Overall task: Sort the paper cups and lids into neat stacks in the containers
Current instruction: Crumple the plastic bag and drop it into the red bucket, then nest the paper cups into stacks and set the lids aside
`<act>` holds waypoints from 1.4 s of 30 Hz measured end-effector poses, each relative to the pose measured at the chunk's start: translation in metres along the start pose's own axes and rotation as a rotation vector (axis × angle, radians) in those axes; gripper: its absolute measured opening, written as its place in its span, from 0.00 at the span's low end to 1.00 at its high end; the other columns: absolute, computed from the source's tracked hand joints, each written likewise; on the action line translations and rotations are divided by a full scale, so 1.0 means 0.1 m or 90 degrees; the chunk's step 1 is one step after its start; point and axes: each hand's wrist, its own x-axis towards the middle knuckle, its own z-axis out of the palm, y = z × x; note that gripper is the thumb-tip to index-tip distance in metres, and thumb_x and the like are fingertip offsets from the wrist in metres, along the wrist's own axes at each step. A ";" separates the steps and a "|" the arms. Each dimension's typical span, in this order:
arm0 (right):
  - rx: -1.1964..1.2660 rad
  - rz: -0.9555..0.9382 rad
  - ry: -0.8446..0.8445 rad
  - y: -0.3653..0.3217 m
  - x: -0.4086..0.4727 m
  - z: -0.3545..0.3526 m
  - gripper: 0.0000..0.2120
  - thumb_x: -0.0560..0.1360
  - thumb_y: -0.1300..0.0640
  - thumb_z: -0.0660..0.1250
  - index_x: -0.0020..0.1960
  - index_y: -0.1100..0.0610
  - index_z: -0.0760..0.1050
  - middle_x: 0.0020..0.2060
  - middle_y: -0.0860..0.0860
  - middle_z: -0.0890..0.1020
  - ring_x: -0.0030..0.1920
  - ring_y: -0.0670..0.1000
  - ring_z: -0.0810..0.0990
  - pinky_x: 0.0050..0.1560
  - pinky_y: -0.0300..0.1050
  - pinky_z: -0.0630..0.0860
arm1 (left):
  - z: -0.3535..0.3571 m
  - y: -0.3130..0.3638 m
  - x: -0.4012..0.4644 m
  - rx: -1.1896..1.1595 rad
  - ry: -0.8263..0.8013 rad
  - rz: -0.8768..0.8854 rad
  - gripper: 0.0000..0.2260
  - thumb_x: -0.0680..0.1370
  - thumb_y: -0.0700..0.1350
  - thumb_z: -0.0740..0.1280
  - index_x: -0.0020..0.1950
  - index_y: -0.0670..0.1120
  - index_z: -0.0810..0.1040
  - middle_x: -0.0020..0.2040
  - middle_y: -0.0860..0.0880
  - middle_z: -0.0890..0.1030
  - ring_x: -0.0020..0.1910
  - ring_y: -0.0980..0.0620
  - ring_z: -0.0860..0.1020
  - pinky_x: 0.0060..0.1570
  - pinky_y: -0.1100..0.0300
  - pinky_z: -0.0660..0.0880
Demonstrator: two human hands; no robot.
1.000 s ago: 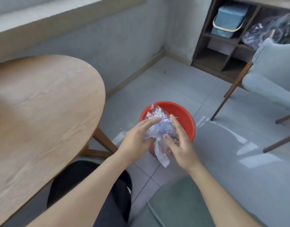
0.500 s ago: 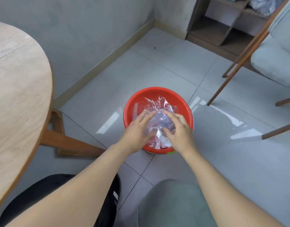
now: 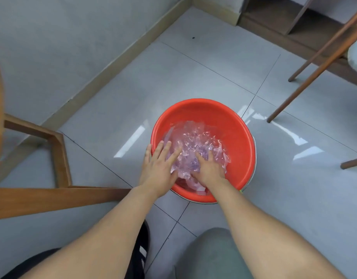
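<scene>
Both hands press a crumpled clear bag (image 3: 195,152) down into the red basin (image 3: 205,111) on the floor; left hand (image 3: 158,170) flat, fingers straight on it. Right hand (image 3: 208,170) sits on the bag, grip unclear.

A basin (image 3: 240,137) sat on the floor (image 3: 193,73). A crumpled plastic bag (image 3: 199,143) lay inside it. The left hand (image 3: 159,168) rested on the bag's left side, the right hand (image 3: 208,170) beside it. Table legs (image 3: 56,158) stood to the left, chair legs (image 3: 314,63) to the right.
</scene>
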 end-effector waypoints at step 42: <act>0.218 -0.702 0.340 -2.48 -3.78 -2.41 0.26 0.78 0.43 0.73 0.74 0.43 0.73 0.74 0.41 0.71 0.72 0.44 0.72 0.74 0.52 0.71 | -3.28 -0.72 -3.40 -0.137 0.589 -0.183 0.28 0.82 0.58 0.67 0.81 0.55 0.68 0.80 0.54 0.69 0.79 0.53 0.64 0.77 0.56 0.56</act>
